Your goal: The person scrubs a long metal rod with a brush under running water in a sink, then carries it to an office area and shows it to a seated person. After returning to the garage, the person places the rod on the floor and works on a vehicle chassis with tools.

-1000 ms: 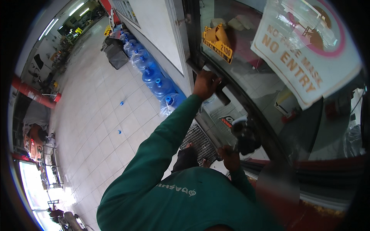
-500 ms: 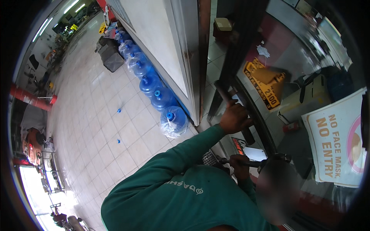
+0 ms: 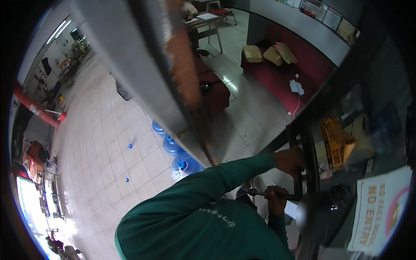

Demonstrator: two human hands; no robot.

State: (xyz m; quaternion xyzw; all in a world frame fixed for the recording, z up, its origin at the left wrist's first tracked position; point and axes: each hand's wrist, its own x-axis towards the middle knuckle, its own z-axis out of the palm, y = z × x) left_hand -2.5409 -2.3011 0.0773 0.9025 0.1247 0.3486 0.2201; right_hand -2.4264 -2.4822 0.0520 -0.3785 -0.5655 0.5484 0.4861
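Since the earlier frame, the glass door [image 3: 312, 173] stands wider open on our right, and more of the room beyond now shows through the doorway. We keep our left hand [image 3: 289, 162] on the dark door handle [image 3: 298, 184]; its fingers look curled around the bar, though shadow hides their tips. Our right hand [image 3: 277, 200] is nearer to us, just below the left, and its fingers are closed on a dark rod-like tool [image 3: 258, 192] that points left, its far right end hard to make out. The two hands are apart but near each other.

On the near right we see a white sign [image 3: 377, 212] on the glass, and a yellow plate [image 3: 331, 149] shows farther off. To the left of the doorway rises a grey post [image 3: 130, 65], with blue water bottles [image 3: 172, 147] beside its foot. Two small blue bits [image 3: 130, 146] lie on the tiled floor [image 3: 104, 173] farther left.

Through the doorway, on the far side, we see a red couch [image 3: 273, 86] with tan boxes [image 3: 252, 54] at its left end and a crumpled white paper [image 3: 297, 87] near its right. Farther back stands a table [image 3: 203, 24].
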